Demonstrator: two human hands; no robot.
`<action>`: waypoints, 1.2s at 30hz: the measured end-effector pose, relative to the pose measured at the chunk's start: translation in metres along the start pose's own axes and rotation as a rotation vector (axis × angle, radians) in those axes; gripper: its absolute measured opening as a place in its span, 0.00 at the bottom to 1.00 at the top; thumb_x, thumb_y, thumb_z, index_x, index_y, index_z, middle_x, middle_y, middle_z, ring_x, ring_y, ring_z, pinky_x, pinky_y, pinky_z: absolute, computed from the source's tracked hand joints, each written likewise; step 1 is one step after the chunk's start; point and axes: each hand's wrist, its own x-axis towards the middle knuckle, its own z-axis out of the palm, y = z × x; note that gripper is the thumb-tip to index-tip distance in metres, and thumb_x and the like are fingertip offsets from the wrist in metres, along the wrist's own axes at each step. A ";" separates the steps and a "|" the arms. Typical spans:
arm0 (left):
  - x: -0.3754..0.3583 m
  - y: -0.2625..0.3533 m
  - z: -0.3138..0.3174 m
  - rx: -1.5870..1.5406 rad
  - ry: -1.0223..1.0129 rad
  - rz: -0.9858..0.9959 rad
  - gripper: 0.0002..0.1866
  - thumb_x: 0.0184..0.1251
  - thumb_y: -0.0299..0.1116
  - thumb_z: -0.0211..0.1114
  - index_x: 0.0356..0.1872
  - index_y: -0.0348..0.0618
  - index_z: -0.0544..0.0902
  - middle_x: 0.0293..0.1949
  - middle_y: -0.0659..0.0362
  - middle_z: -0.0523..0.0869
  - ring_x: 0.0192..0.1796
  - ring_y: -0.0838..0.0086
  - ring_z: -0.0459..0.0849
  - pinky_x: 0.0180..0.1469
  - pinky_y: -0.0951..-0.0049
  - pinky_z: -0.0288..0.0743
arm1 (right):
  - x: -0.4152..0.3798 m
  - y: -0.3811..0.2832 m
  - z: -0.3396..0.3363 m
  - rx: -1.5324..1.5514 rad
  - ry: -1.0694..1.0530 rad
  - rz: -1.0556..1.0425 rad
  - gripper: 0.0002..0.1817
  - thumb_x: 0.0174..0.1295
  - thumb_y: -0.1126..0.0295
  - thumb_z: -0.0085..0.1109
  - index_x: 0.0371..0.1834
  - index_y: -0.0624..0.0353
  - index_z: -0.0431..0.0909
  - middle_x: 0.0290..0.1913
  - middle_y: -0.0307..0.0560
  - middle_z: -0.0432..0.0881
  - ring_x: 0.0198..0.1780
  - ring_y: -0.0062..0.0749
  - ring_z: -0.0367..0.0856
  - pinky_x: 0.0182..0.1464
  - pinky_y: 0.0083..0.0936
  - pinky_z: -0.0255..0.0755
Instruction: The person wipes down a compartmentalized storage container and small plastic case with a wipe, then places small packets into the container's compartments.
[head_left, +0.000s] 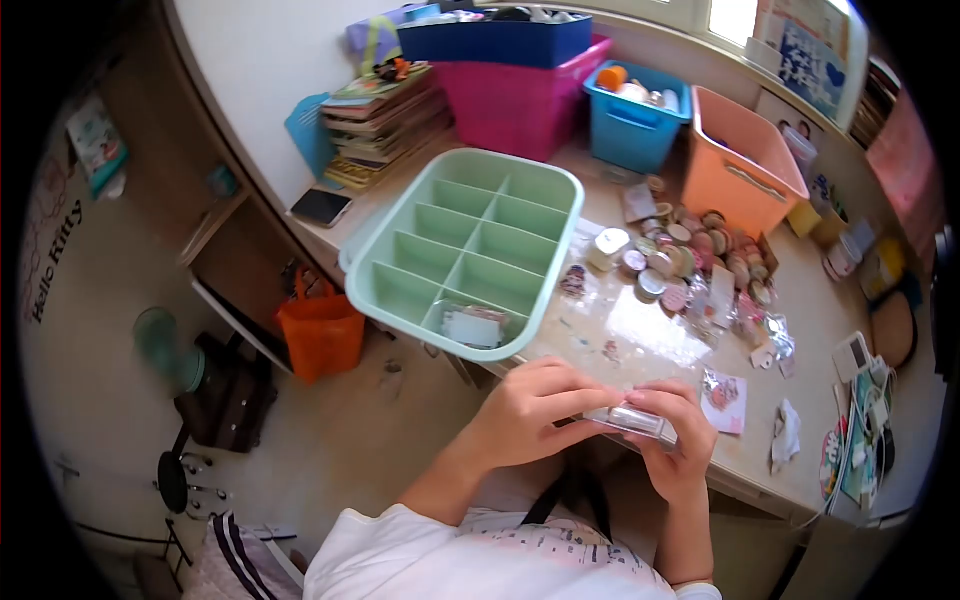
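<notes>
A small transparent plastic case [637,421] is held between both hands, just in front of the desk's near edge. My left hand [548,402] is closed on its left end, with fingers along the top and thumb below. Fingers of my right hand [676,430] curl round the right end. What the case contains is too small to make out. Up and to the left stands a light green divided box [352,285]; its nearest compartment holds a similar transparent packet [474,326].
Many round tins and tape rolls [680,262] lie piled on the desk, with a pink card [724,402] and crumpled tissue [786,436] nearer. Behind stand blue [637,133], orange [735,190] and magenta bins [505,110]. A phone [321,207] lies left of the divided box.
</notes>
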 end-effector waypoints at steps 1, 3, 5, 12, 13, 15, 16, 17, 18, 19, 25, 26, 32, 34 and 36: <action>-0.003 0.003 -0.012 0.014 0.009 -0.006 0.21 0.53 0.28 0.84 0.51 0.42 0.94 0.45 0.58 0.95 0.41 0.66 0.91 0.48 0.67 0.84 | 0.008 -0.003 0.005 0.012 -0.008 -0.009 0.23 0.52 0.72 0.81 0.53 0.60 0.89 0.46 0.47 0.92 0.48 0.41 0.89 0.53 0.35 0.79; -0.010 0.009 -0.035 0.118 0.034 -0.033 0.21 0.52 0.29 0.85 0.51 0.42 0.94 0.43 0.58 0.95 0.39 0.67 0.91 0.47 0.68 0.83 | 0.023 -0.011 0.017 0.051 -0.149 -0.012 0.22 0.51 0.73 0.81 0.52 0.58 0.90 0.43 0.45 0.93 0.45 0.39 0.89 0.51 0.34 0.79; -0.014 0.011 -0.058 0.102 0.072 -0.058 0.21 0.51 0.27 0.85 0.49 0.42 0.94 0.43 0.58 0.95 0.37 0.66 0.91 0.48 0.67 0.84 | 0.043 -0.026 0.036 0.079 -0.158 -0.022 0.20 0.53 0.73 0.81 0.51 0.55 0.91 0.41 0.43 0.93 0.44 0.38 0.90 0.49 0.34 0.80; 0.005 -0.033 -0.193 0.293 0.169 -0.449 0.16 0.60 0.23 0.78 0.51 0.40 0.93 0.46 0.56 0.94 0.49 0.70 0.91 0.55 0.71 0.83 | 0.105 -0.032 0.105 0.350 -0.117 0.050 0.19 0.65 0.74 0.75 0.59 0.60 0.86 0.52 0.51 0.91 0.49 0.45 0.89 0.53 0.38 0.82; 0.010 -0.040 -0.210 0.302 0.093 -0.583 0.14 0.63 0.22 0.76 0.50 0.38 0.92 0.45 0.56 0.93 0.50 0.72 0.90 0.55 0.73 0.82 | 0.106 -0.025 0.107 0.232 -0.114 -0.042 0.19 0.66 0.74 0.74 0.60 0.60 0.85 0.53 0.52 0.90 0.51 0.46 0.88 0.54 0.39 0.81; 0.010 -0.062 -0.226 0.230 -0.008 -0.620 0.13 0.65 0.24 0.75 0.50 0.38 0.92 0.46 0.56 0.93 0.51 0.70 0.90 0.56 0.72 0.82 | 0.100 -0.012 0.109 0.222 -0.136 0.001 0.17 0.66 0.73 0.74 0.57 0.60 0.86 0.51 0.52 0.90 0.56 0.46 0.86 0.56 0.39 0.80; 0.009 -0.071 -0.229 0.163 -0.107 -0.652 0.12 0.67 0.25 0.74 0.51 0.38 0.92 0.47 0.56 0.93 0.51 0.69 0.90 0.57 0.70 0.82 | 0.094 -0.006 0.109 0.159 -0.178 -0.020 0.16 0.66 0.72 0.74 0.56 0.59 0.87 0.51 0.51 0.90 0.57 0.46 0.85 0.58 0.40 0.79; 0.009 -0.074 -0.228 0.161 -0.109 -0.650 0.12 0.67 0.25 0.74 0.51 0.38 0.92 0.47 0.56 0.93 0.51 0.69 0.90 0.57 0.70 0.82 | 0.089 -0.004 0.110 0.097 -0.219 -0.039 0.16 0.65 0.71 0.75 0.55 0.59 0.87 0.50 0.50 0.90 0.58 0.45 0.85 0.60 0.40 0.78; 0.010 -0.076 -0.228 0.179 -0.231 -0.621 0.13 0.66 0.25 0.74 0.51 0.39 0.92 0.48 0.56 0.93 0.52 0.67 0.90 0.58 0.68 0.82 | 0.084 -0.004 0.109 0.076 -0.273 -0.035 0.15 0.64 0.68 0.76 0.52 0.56 0.88 0.49 0.46 0.90 0.61 0.42 0.83 0.67 0.41 0.73; 0.011 -0.079 -0.227 0.196 -0.353 -0.590 0.13 0.66 0.25 0.74 0.51 0.40 0.93 0.49 0.56 0.93 0.53 0.66 0.90 0.60 0.66 0.81 | 0.083 -0.003 0.109 0.073 -0.271 -0.033 0.15 0.64 0.68 0.76 0.52 0.56 0.88 0.49 0.46 0.90 0.61 0.42 0.83 0.67 0.41 0.73; 0.010 -0.073 -0.214 0.655 -0.381 -0.340 0.12 0.64 0.25 0.73 0.49 0.43 0.93 0.52 0.57 0.93 0.60 0.59 0.87 0.67 0.61 0.75 | 0.073 0.009 0.112 -0.118 -0.327 -0.201 0.14 0.60 0.71 0.74 0.49 0.54 0.86 0.51 0.40 0.88 0.63 0.38 0.82 0.73 0.43 0.68; 0.012 -0.071 -0.212 0.656 -0.401 -0.325 0.12 0.63 0.25 0.73 0.48 0.44 0.93 0.51 0.58 0.93 0.60 0.59 0.87 0.69 0.61 0.73 | 0.072 0.009 0.113 -0.126 -0.322 -0.193 0.14 0.60 0.71 0.74 0.49 0.54 0.86 0.51 0.40 0.88 0.63 0.38 0.82 0.73 0.43 0.68; 0.017 -0.068 -0.194 0.637 -0.331 -0.475 0.11 0.59 0.26 0.75 0.43 0.40 0.91 0.44 0.55 0.94 0.52 0.56 0.90 0.62 0.62 0.74 | 0.062 0.014 0.111 -0.131 -0.310 -0.219 0.22 0.62 0.71 0.73 0.60 0.54 0.82 0.62 0.43 0.85 0.72 0.39 0.79 0.78 0.45 0.65; 0.019 -0.061 -0.188 0.655 -0.326 -0.483 0.11 0.59 0.24 0.74 0.44 0.39 0.90 0.45 0.52 0.93 0.52 0.53 0.89 0.63 0.60 0.75 | 0.052 0.015 0.106 -0.116 -0.263 -0.193 0.26 0.63 0.71 0.73 0.66 0.52 0.81 0.66 0.42 0.83 0.75 0.43 0.75 0.78 0.48 0.64; 0.017 -0.061 -0.187 0.625 -0.326 -0.526 0.14 0.59 0.21 0.72 0.48 0.38 0.90 0.50 0.49 0.92 0.57 0.50 0.88 0.66 0.59 0.76 | 0.043 0.013 0.091 -0.104 -0.194 -0.162 0.28 0.64 0.72 0.73 0.69 0.50 0.81 0.68 0.41 0.83 0.75 0.47 0.75 0.76 0.49 0.66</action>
